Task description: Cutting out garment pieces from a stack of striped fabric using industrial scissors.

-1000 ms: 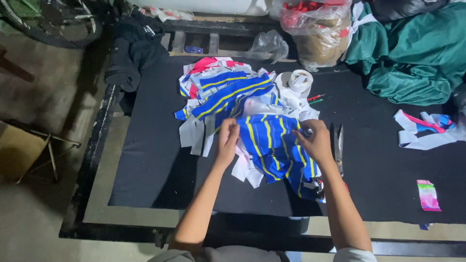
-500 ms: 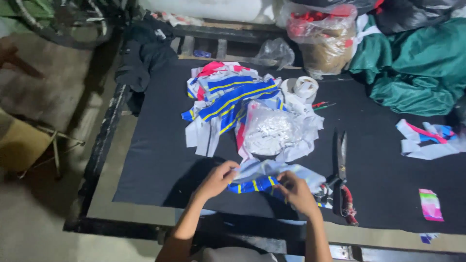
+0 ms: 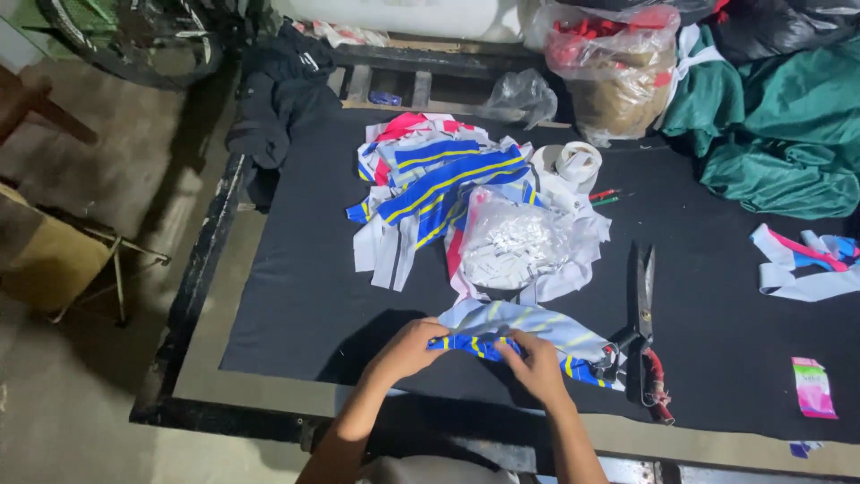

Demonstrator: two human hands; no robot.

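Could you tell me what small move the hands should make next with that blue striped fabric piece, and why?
Probably pull the blue striped fabric piece taut and flat on the black table. The left hand and right hand both pinch its near edge, which looks bunched, while the scissors lie just beside it to the right, untouched.

1. Folded fabric strip [image 3: 502, 333] held at the table's front edge: royal blue with thin yellow stripes, pale grey-white on the reverse side.
2. Heap of fabric pieces [image 3: 430, 184]: same blue, yellow and white stripes, some pink-red.
3. Flat table cover [image 3: 305, 296]: plain black.
4. Big scissors [image 3: 645, 332]: dark blades, red-wrapped handle.
5. Crumpled cloth [image 3: 770, 125]: dark green.
6. Small packet [image 3: 812, 387]: pink and white.
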